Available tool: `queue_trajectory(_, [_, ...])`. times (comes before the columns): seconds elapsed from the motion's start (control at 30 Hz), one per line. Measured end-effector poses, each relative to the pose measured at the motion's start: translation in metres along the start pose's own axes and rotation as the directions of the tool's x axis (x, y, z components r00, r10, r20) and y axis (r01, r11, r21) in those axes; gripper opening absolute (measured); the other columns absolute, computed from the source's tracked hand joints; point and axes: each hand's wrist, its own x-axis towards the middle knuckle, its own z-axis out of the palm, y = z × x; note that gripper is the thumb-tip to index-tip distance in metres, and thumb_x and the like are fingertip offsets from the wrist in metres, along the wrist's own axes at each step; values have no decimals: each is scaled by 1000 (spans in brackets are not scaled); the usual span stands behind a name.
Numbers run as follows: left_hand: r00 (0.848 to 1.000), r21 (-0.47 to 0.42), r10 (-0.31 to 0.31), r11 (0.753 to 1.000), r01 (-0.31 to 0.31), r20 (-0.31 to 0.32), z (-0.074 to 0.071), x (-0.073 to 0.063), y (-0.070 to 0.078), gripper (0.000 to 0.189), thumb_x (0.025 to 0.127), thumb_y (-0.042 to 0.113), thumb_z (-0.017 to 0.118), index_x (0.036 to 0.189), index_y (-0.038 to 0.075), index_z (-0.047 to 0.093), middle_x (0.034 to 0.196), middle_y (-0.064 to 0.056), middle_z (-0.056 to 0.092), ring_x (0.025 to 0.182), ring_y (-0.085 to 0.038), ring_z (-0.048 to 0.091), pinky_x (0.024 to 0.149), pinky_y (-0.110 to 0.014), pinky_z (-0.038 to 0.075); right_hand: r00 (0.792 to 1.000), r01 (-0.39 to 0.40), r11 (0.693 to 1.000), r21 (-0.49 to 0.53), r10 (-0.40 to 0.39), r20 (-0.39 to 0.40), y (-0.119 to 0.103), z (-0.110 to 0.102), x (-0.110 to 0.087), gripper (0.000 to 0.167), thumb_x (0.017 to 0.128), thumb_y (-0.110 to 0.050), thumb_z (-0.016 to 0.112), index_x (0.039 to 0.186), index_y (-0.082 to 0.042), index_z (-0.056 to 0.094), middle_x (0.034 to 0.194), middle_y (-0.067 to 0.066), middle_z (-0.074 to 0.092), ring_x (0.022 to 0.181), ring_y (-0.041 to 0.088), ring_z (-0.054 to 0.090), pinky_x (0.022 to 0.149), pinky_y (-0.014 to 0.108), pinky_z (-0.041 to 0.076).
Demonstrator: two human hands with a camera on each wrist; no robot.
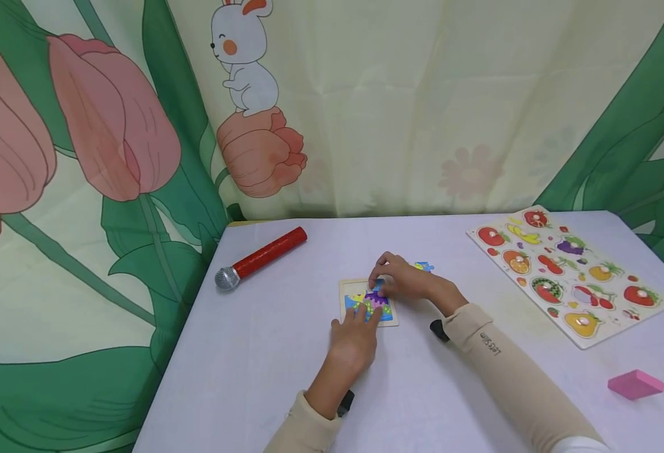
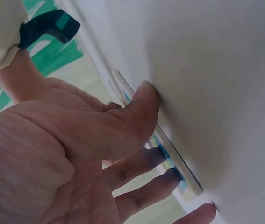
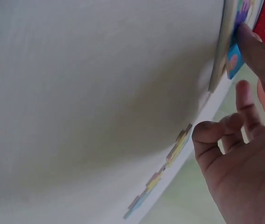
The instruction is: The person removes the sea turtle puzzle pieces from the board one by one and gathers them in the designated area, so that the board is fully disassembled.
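Note:
A small jigsaw puzzle in a wooden frame [image 1: 350, 284] lies on the table, with purple, yellow, green and blue pieces inside. My left hand [image 1: 354, 345] rests its fingertips on the near part of the puzzle, fingers spread and fairly straight. In the left wrist view, the left fingers [image 2: 137, 170] lie over the frame's edge. At the far right corner, my right hand [image 1: 402, 280] pinches a blue puzzle piece [image 3: 235, 61] between thumb and finger. That piece is tilted and partly above the frame. Loose puzzle pieces [image 1: 423, 267] lie just beyond the right hand.
A red toy microphone [image 1: 269, 253] lies at the back left. On the right is a fruit peg-puzzle board [image 1: 569, 277], with a pink block [image 1: 636, 384] nearer the front. A printed curtain [image 1: 388, 113] hangs behind the table.

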Motion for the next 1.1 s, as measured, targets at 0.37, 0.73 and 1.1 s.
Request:
queue_trajectory(0.37, [1000, -8, -1, 1000, 1, 9, -6, -2, 2, 54, 103, 20, 61, 155, 27, 47, 155, -5, 45, 138, -28, 45, 99, -54, 48, 994, -108, 989, 101, 110, -13, -10, -7, -5, 26, 94, 5, 68, 117, -5, 68, 103, 8, 68, 96, 26, 63, 92, 45, 51])
queue_trajectory(0.73, [1000, -48, 11, 999, -11, -11, -4, -5, -3, 54, 102, 16, 62, 154, 24, 49, 154, -9, 46, 138, -30, 46, 100, -58, 48, 923, -298, 941, 159, 326, -202, 11, -49, -33, 15, 96, -1, 69, 111, 1, 74, 106, 14, 72, 92, 28, 64, 77, 36, 57])
queue_trajectory(1.1, [1000, -47, 21, 999, -21, -14, -7, -6, -3, 53, 103, 17, 60, 155, 23, 49, 155, -10, 45, 139, -31, 45, 101, -58, 47, 811, -530, 822, 207, 563, -158, 65, -70, -71, 20, 101, -8, 65, 119, -2, 71, 120, 21, 64, 109, 37, 54, 85, 41, 48])
